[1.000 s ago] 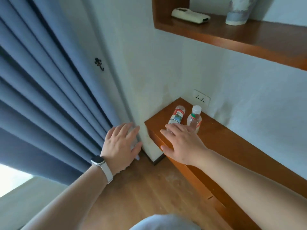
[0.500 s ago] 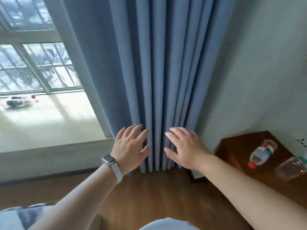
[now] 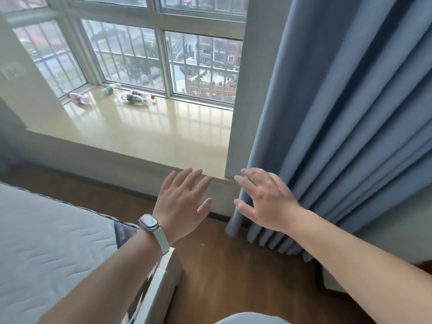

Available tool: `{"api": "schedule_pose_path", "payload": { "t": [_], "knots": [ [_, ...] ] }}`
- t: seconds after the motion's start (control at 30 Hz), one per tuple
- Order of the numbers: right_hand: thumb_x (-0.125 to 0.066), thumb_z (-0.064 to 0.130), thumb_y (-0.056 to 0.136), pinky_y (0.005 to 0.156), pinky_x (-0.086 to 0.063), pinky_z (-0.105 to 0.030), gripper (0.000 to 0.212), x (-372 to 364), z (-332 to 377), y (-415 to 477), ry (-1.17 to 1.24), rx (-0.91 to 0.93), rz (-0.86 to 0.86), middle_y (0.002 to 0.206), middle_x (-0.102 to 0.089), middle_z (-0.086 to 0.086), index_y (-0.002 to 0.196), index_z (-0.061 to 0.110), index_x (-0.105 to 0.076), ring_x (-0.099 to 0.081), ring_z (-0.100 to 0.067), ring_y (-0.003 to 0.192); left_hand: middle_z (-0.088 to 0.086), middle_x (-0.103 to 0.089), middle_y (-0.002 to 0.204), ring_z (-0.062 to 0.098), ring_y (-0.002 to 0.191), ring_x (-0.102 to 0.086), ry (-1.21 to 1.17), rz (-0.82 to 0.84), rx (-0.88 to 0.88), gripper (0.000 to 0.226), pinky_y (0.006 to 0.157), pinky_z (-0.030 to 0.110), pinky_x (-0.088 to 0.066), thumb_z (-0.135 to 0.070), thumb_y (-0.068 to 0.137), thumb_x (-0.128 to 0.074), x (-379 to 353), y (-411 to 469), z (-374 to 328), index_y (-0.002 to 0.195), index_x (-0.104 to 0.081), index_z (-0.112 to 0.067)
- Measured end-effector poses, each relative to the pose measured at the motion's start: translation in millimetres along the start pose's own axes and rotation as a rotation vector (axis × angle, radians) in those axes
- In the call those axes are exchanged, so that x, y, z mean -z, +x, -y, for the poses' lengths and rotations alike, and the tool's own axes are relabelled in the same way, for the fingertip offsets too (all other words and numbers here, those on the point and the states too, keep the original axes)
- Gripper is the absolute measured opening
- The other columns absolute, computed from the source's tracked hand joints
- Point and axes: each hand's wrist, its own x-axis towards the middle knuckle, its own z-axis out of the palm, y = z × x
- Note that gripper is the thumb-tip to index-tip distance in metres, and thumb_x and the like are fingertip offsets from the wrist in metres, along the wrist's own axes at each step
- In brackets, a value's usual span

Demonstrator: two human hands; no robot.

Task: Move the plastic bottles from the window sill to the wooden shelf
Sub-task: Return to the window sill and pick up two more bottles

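Observation:
Several plastic bottles lie on their sides at the far back of the beige window sill, close to the glass: one with a pink label at the left, a small one behind it, and one with a teal label and red cap in the middle. My left hand, with a white watch on its wrist, hovers open in front of the sill's near edge. My right hand is open beside it, just in front of the curtain. Both hands hold nothing. The wooden shelf is almost wholly out of view.
A blue curtain hangs down the right side to the wooden floor. A white mattress fills the lower left. The barred window backs the sill. A wall switch is at the far left.
My view has swung left, from the wooden shelf with two bottles, past the curtain, to the window sill. Both hands stayed open and empty in front of me.

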Motion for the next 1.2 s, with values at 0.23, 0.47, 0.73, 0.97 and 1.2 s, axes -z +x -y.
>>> {"api": "schedule_pose_path", "payload": {
  "t": [0.23, 0.47, 0.73, 0.97, 1.2],
  "knots": [
    [-0.03, 0.058, 0.089, 0.108, -0.035, -0.043, 0.067, -11, 13, 47, -0.024, 0.078, 0.133, 0.146, -0.05, -0.006, 0.138, 0.018, -0.053, -0.042, -0.026, 0.136, 0.007, -0.064, 0.135, 0.032, 0.129, -0.056, 0.006, -0.016, 0.147, 0.054, 0.112, 0.047, -0.023, -0.048, 0.086, -0.048, -8, -10, 33, 0.129, -0.066, -0.02],
    [-0.015, 0.063, 0.087, 0.114, -0.026, -0.042, 0.078, -26, -11, 105, -0.015, 0.148, 0.183, 0.154, -0.039, -0.006, 0.145, 0.02, -0.044, -0.031, -0.026, 0.143, 0.006, -0.064, 0.135, 0.031, 0.128, -0.056, 0.039, -0.003, 0.231, 0.054, 0.112, 0.046, -0.021, -0.048, 0.086, -0.048, -24, 27, 54, 0.128, -0.067, -0.02],
    [-0.018, 0.06, 0.086, 0.113, -0.024, -0.044, 0.075, -28, -74, 201, 0.066, 0.186, 0.173, 0.155, -0.038, -0.006, 0.143, 0.019, -0.044, -0.029, -0.026, 0.143, 0.003, -0.056, 0.144, 0.028, 0.137, -0.047, 0.077, 0.06, 0.298, 0.05, 0.115, 0.052, -0.028, -0.044, 0.09, -0.061, -42, 130, 69, 0.136, -0.057, -0.024],
    [-0.025, 0.057, 0.095, 0.115, -0.016, -0.04, 0.066, -26, -100, 286, 0.084, 0.34, 0.166, 0.16, -0.025, -0.004, 0.15, 0.022, -0.031, -0.018, -0.024, 0.146, 0.006, -0.06, 0.139, 0.03, 0.131, -0.052, 0.179, 0.041, 0.394, 0.052, 0.113, 0.048, -0.022, -0.048, 0.088, -0.052, -46, 195, 93, 0.132, -0.061, -0.022],
    [-0.032, 0.054, 0.1, 0.115, -0.012, -0.038, 0.06, -24, -88, 338, 0.102, 0.455, 0.185, 0.162, -0.02, -0.002, 0.151, 0.023, -0.029, -0.013, -0.022, 0.147, 0.008, -0.061, 0.135, 0.03, 0.128, -0.054, 0.21, -0.008, 0.512, 0.054, 0.109, 0.059, -0.036, -0.048, 0.087, -0.047, -39, 198, 124, 0.128, -0.064, -0.018]
  ]
}}
